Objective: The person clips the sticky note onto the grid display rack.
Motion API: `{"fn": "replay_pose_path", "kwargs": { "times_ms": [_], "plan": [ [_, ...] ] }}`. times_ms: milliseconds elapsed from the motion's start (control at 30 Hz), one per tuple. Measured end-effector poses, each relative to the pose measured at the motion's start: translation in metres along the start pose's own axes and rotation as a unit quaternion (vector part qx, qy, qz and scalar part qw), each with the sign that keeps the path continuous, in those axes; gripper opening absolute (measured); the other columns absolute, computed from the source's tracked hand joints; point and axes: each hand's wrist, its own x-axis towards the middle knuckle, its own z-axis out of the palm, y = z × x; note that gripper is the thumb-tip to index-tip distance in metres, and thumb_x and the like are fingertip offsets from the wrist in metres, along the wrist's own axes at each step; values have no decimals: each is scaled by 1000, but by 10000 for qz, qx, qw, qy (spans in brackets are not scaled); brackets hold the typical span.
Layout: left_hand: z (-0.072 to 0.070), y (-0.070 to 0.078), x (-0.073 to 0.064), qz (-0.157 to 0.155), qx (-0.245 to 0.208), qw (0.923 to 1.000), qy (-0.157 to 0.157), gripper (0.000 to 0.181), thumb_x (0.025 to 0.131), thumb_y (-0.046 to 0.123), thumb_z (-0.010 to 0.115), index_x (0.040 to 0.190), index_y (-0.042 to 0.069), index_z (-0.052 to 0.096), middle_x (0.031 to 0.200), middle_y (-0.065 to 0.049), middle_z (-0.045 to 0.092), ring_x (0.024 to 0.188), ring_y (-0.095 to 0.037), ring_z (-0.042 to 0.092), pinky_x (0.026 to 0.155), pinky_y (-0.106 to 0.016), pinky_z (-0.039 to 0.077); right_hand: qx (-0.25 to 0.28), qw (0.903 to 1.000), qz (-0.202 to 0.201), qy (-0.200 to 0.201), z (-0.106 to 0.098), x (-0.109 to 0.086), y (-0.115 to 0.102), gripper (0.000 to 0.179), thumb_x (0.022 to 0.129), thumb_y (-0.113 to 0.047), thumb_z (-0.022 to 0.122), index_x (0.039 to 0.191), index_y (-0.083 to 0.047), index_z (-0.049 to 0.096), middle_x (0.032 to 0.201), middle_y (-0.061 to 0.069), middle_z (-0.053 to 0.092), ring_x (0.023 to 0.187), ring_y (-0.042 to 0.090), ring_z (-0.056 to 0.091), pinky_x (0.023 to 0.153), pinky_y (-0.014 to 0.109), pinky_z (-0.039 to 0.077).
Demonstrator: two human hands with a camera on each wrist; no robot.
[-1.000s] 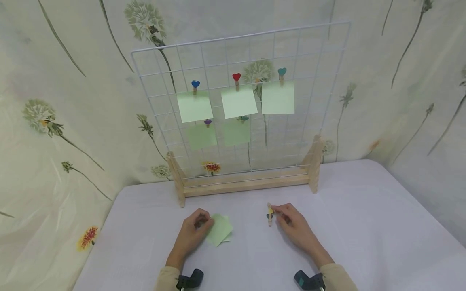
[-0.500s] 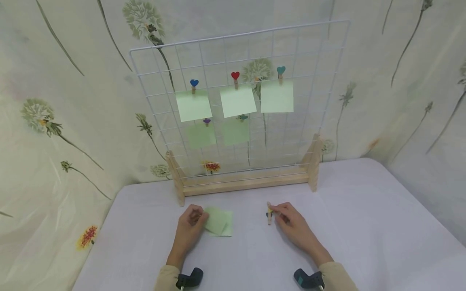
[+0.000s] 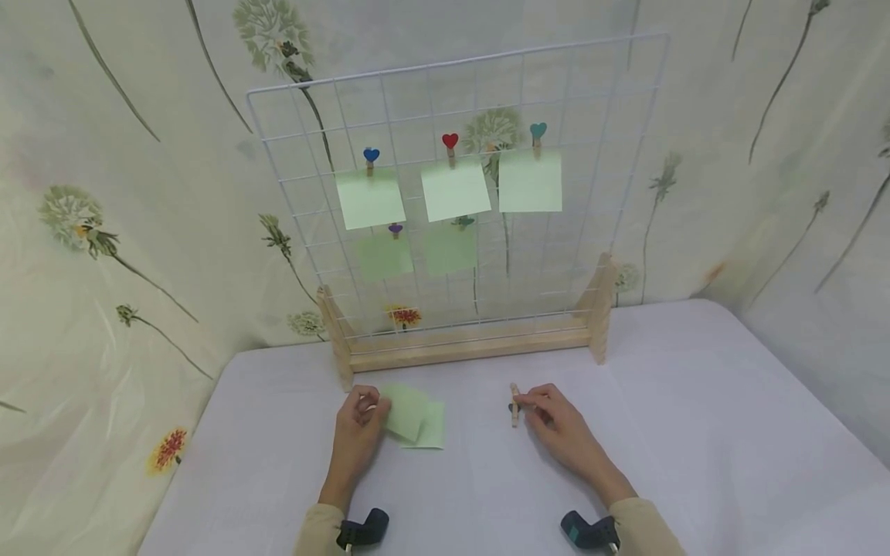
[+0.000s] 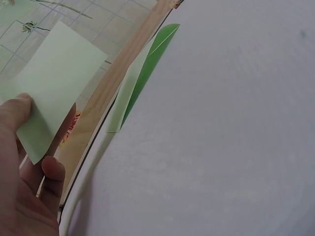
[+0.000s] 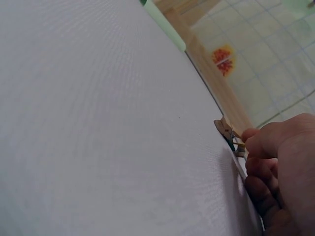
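My left hand pinches a pale green paper note between thumb and fingers, lifted off the table. In the left wrist view the held note stands tilted up, thumb on its near face. Another green note lies on the table beneath and to its right; its curled edge shows in the left wrist view. My right hand pinches at a small wooden clothespin on the table. A yellow bit and a dark teal bit show by the clothespin in the right wrist view, partly hidden by fingers.
Behind the hands stands a white wire grid in a wooden base. Several green notes hang on it from heart-topped clothespins, such as a red one. A white cloth covers the table; a flowered curtain hangs behind.
My left hand has moved up and left with the pinched note, separating it from the note left on the table. The right hand stays by the clothespin almost unmoved.
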Motion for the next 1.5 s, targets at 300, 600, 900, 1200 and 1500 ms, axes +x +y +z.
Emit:
{"fn": "replay_pose_path", "kwargs": {
  "times_ms": [300,600,900,1200,1500],
  "plan": [
    [-1,-1,1,-161,148,9998,45,21,88,13,66,100,1,53,102,-15,67,84,-8,66,72,-19,52,-62,9999,17,105,0,3,1,28,89,-3,59,112,-15,66,113,-1,57,91,8,54,78,21,49],
    [-2,-7,3,-258,107,9996,-5,29,89,15,65,108,0,47,98,-21,70,72,-10,67,64,-20,52,-147,9997,15,178,0,6,-1,28,89,-3,59,114,-15,66,115,1,60,90,9,55,76,21,48],
    [1,-32,10,240,335,9992,9,18,90,22,64,103,11,61,90,-10,72,76,-8,67,65,-20,52,-352,9993,88,53,3,7,-3,35,90,-7,58,123,-17,62,121,1,56,87,9,51,74,23,46],
    [0,-9,3,171,545,9983,99,14,95,17,56,101,7,64,99,-9,72,94,-5,63,80,-17,48,-457,9989,119,-10,3,8,-6,38,90,-8,57,126,-18,60,121,1,55,82,8,49,70,22,45],
    [-7,7,-1,297,1,9983,-506,34,87,-12,35,111,-5,58,107,-18,68,90,-6,62,76,-28,51,-376,9990,-2,222,7,8,-4,37,88,-3,57,123,-15,62,113,1,58,75,5,45,64,18,42]
  ]
}}
